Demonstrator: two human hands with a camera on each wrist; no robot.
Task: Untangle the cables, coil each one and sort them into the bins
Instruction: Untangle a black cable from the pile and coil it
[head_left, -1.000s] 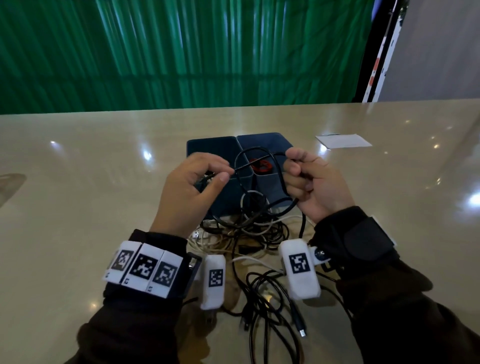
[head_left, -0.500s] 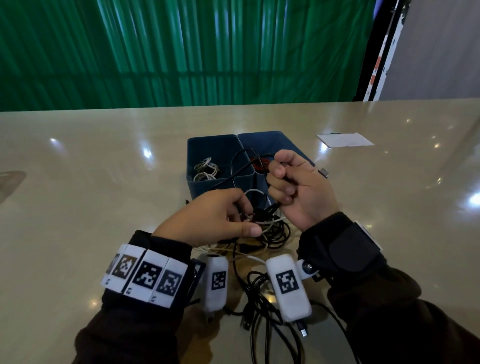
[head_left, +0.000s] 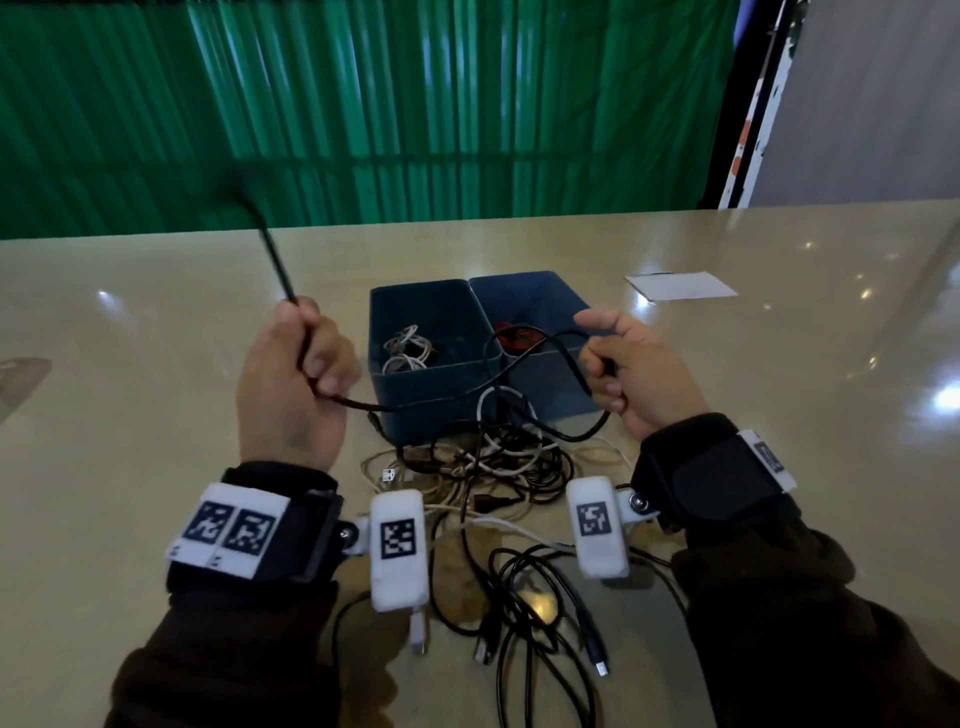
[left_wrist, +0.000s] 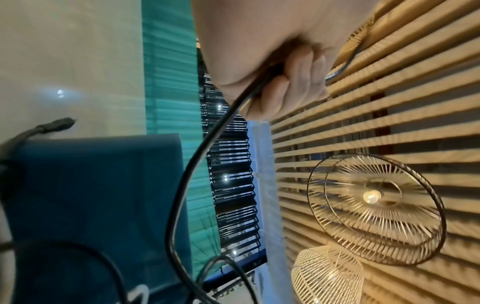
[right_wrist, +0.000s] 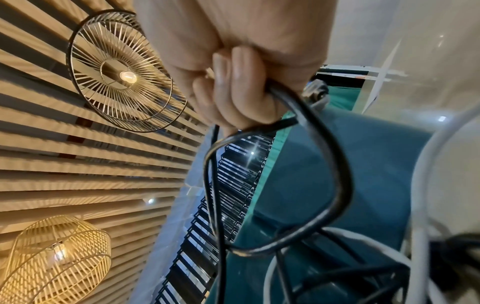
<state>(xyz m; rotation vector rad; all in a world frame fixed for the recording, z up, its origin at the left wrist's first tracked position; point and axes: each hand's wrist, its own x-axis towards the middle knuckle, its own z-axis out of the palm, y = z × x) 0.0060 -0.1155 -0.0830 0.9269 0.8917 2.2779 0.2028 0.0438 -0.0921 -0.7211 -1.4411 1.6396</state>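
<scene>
My left hand grips a black cable in a fist, and its free end whips up blurred at the upper left. The same cable sags across to my right hand, which grips its loops over the right bin. The left wrist view shows my fingers curled round the cable; the right wrist view shows my fingers holding black loops. A tangle of black and white cables lies in front of two blue bins. The left bin holds white cables, the right bin a red one.
More black cables with loose plugs lie near the table's front between my wrists. A white paper rests at the back right. The beige table stretches wide on both sides, with a green wall behind.
My left hand has come up from the tangle and swung out left, pulling the black cable's end free into the air. My right hand moved right and keeps its grip on the loops.
</scene>
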